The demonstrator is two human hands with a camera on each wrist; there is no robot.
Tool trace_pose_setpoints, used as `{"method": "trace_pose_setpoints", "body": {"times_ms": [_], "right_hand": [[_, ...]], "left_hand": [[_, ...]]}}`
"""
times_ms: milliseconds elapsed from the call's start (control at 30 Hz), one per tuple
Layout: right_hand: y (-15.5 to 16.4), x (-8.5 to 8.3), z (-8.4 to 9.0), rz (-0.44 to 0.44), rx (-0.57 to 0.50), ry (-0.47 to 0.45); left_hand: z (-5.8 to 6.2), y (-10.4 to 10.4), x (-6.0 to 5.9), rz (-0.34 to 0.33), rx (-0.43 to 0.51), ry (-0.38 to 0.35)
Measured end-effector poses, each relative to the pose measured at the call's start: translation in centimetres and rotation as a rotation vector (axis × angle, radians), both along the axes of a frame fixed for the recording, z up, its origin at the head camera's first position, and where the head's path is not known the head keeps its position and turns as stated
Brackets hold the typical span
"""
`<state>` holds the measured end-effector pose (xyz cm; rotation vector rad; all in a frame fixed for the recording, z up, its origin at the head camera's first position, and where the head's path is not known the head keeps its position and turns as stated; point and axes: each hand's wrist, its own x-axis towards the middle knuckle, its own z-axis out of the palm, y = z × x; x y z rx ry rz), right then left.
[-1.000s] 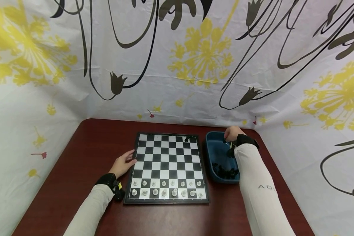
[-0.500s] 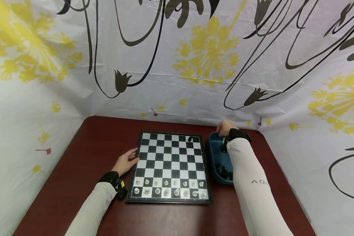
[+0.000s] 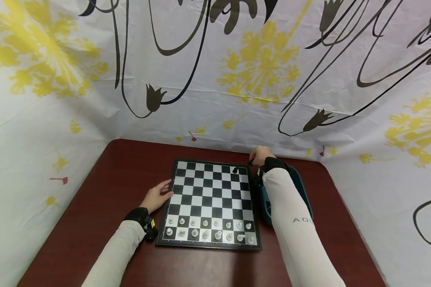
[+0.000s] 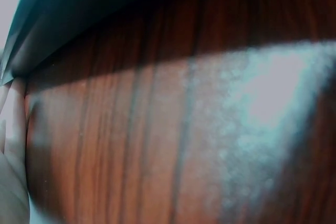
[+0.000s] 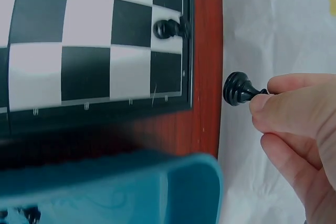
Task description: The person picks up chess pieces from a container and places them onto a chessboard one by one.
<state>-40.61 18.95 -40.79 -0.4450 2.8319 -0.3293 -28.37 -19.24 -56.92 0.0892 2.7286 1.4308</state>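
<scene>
Wrist-view only: pinched black piece (image 5: 239,88)

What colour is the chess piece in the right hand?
Black; the chess piece shows best in the right wrist view, pinched by the right hand.

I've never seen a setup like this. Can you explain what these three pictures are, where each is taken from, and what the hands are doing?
There is no machine here: a person wears three cameras. The wide picture comes from the head and looks down at a dark red table. On it lie a chessboard, with white pieces lined up on the near rows and one black piece at the far end, and a blue tray mostly hidden by the right arm.

The right wrist view shows the right hand pinching a black chess piece by its top, beyond the board's far corner.

The left wrist view shows only blurred tabletop close up. From the head view, the left hand rests against the board's left edge, fingers relaxed.
</scene>
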Motion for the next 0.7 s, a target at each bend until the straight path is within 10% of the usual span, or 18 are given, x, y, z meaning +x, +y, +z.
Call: {"method": "trace_pose_setpoints", "body": {"times_ms": [700], "right_hand": [[-6.0,-1.5,-3.2,0.102,-0.031,-0.014]], "left_hand": [[0.1,0.2,0.0,0.024,0.01,-0.002]]}}
